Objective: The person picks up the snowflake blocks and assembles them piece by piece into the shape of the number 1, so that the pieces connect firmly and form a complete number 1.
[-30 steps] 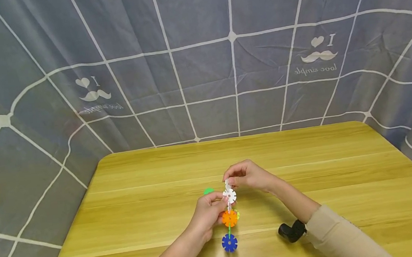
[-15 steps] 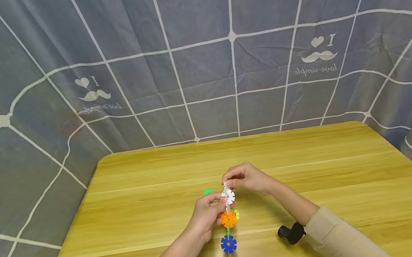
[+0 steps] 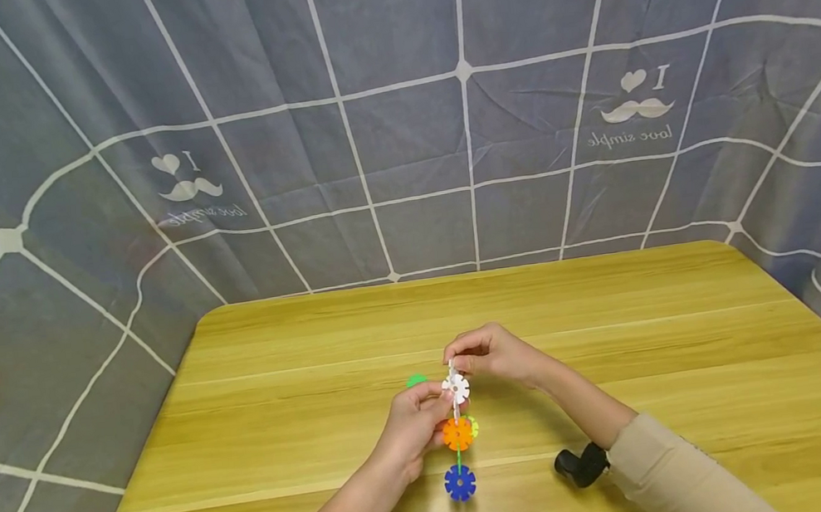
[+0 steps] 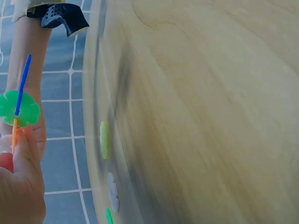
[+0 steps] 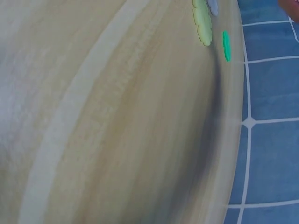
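Observation:
A chain of flower-shaped notched plastic discs hangs above the table in the head view. From the top come white discs point(image 3: 456, 389), then an orange disc point(image 3: 458, 434), a green disc seen edge-on point(image 3: 458, 459) and a blue disc point(image 3: 460, 483) at the bottom. My left hand point(image 3: 415, 426) pinches the chain near its white discs. At the top, my right hand point(image 3: 494, 356) pinches a white disc point(image 3: 451, 368) turned edge-on. The left wrist view gives the green disc point(image 4: 28, 109) flat-on, with the blue disc point(image 4: 23, 86) edge-on. How the white discs join is hidden by fingers.
Loose discs lie on the wooden table point(image 3: 299, 334): a green disc point(image 3: 415, 380) beyond my left hand, a yellow disc point(image 3: 473, 426) behind the chain, and a white disc point(image 4: 113, 192). A black device point(image 3: 581, 465) is at my right wrist. A grey curtain point(image 3: 407, 148) stands behind.
Both hands keep their hold in nearly the same place. The chain's lower end with the blue disc swings slightly to the left, then back right.

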Action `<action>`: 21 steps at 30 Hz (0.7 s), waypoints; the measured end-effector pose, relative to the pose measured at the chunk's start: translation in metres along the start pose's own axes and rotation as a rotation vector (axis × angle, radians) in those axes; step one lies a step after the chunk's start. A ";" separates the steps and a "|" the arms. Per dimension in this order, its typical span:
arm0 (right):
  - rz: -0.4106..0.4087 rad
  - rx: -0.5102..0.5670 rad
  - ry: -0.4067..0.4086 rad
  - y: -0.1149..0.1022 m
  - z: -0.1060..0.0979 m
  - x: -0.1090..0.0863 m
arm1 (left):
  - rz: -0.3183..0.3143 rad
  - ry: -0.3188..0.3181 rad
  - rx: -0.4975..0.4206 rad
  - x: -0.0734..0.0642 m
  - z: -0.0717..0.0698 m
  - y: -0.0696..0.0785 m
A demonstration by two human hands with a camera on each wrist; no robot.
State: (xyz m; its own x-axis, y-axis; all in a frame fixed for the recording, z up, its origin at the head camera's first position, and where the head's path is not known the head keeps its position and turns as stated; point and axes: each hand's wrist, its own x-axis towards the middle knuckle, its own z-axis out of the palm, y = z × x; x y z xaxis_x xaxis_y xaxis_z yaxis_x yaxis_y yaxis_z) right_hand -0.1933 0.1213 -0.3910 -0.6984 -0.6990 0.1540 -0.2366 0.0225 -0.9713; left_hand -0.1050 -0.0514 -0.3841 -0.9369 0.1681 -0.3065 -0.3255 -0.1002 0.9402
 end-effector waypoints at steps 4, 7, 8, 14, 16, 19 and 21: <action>0.021 0.005 0.005 0.001 -0.002 -0.001 | 0.005 -0.009 -0.003 0.001 0.000 0.001; 0.027 0.004 0.006 0.002 -0.003 -0.002 | 0.011 -0.021 -0.020 0.002 0.000 0.001; 0.027 0.002 0.006 0.002 -0.003 -0.002 | 0.012 -0.025 -0.023 0.002 0.000 0.001; 0.022 -0.005 0.011 0.003 -0.004 -0.003 | 0.017 -0.041 -0.015 0.002 -0.001 0.000; 0.022 -0.004 0.012 0.004 -0.004 -0.004 | 0.019 -0.035 -0.019 0.002 -0.001 0.000; 0.022 -0.011 0.013 0.004 -0.004 -0.004 | 0.016 -0.016 -0.024 0.002 0.000 0.000; 0.022 -0.020 0.014 0.004 -0.004 -0.005 | 0.012 -0.009 -0.021 0.002 0.000 0.000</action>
State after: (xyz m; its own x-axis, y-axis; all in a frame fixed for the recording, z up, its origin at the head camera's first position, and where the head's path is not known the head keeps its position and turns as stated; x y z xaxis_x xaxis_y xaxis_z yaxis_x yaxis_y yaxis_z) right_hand -0.1936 0.1274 -0.3950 -0.7130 -0.6880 0.1357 -0.2350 0.0521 -0.9706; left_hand -0.1070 -0.0510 -0.3846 -0.9395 0.1754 -0.2941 -0.3173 -0.1230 0.9403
